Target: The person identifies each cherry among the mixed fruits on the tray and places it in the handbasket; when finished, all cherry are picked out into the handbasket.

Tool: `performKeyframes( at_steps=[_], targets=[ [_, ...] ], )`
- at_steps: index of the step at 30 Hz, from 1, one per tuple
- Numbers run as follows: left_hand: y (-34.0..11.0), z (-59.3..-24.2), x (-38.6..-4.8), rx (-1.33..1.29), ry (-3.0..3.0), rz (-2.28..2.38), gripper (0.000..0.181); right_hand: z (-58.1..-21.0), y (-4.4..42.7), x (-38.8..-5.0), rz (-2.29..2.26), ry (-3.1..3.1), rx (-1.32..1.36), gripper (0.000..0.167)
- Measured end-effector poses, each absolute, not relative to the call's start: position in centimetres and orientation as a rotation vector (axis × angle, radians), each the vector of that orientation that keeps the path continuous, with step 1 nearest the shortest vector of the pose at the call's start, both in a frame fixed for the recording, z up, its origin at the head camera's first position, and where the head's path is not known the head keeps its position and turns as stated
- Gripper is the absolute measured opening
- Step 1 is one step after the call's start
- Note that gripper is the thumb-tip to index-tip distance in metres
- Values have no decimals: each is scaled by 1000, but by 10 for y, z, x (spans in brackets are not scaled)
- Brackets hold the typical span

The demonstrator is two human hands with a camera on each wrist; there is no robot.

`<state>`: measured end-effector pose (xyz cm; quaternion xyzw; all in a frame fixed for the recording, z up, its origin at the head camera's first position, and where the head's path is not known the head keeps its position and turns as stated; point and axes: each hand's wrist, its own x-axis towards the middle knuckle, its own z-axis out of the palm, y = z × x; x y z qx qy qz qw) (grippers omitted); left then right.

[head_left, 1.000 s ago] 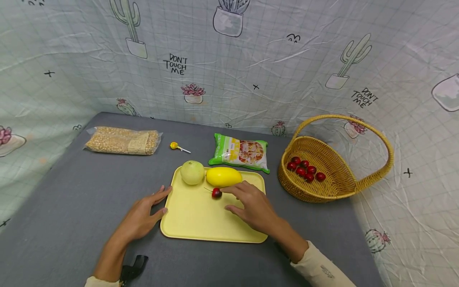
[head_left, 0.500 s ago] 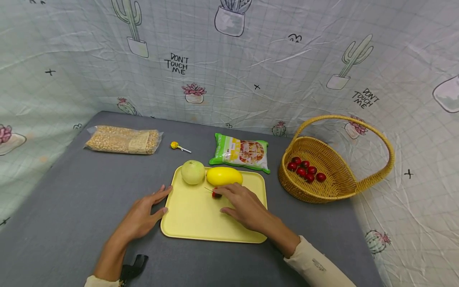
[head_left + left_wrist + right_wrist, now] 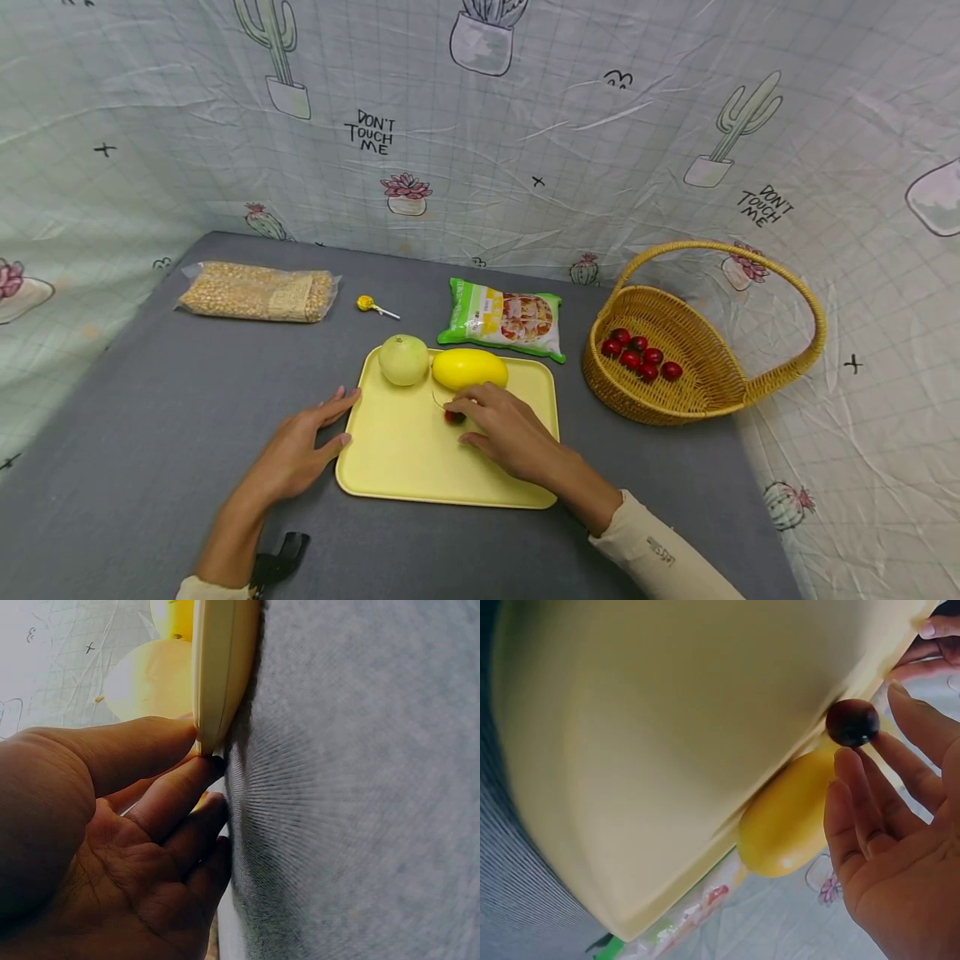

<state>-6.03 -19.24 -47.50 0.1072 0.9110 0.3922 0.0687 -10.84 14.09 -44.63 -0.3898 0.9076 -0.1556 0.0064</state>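
Observation:
A yellow tray (image 3: 405, 467) lies on the grey table, and my left hand (image 3: 296, 454) touches its left edge with thumb and fingertips. In the left wrist view the thumb and index tip of that hand (image 3: 142, 817) meet the tray's rim (image 3: 214, 675). Over the tray, my right hand (image 3: 510, 429) reaches in from the right. Its fingertips touch a dark red cherry (image 3: 452, 417). The right wrist view shows the fingers against the cherry (image 3: 853, 722) and the thumb apart from it. A yellow oval fruit (image 3: 468, 369) and a pale green round fruit (image 3: 403, 360) sit at the tray's far side.
A wicker basket (image 3: 705, 387) with a tall handle holds several cherries (image 3: 632, 358) at the right. Behind the tray lie a green-and-white food packet (image 3: 504, 320), a lollipop (image 3: 367, 303) and a clear bag of yellow kernels (image 3: 255, 292). A patterned cloth hangs behind.
My right hand has moved left and reached the cherry, covering part of it. The cherry has turned, and its stem points farther away from me. My left hand stays put.

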Motion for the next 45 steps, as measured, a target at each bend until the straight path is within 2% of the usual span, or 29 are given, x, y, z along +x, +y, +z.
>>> performKeyframes(
  at_steps=[9, 26, 45],
  targets=[
    [-192, -474, -61, 324, 2737, 1180, 68, -449, 145, -103, -486, 2855, -1228, 28],
    [-191, -474, -60, 323, 2741, 1176, 68, -443, 169, -95, -630, 2923, -1174, 21],
    [-192, -474, -61, 342, 2738, 1177, 68, -426, 202, -98, -921, 3037, -1013, 24]
  ],
)
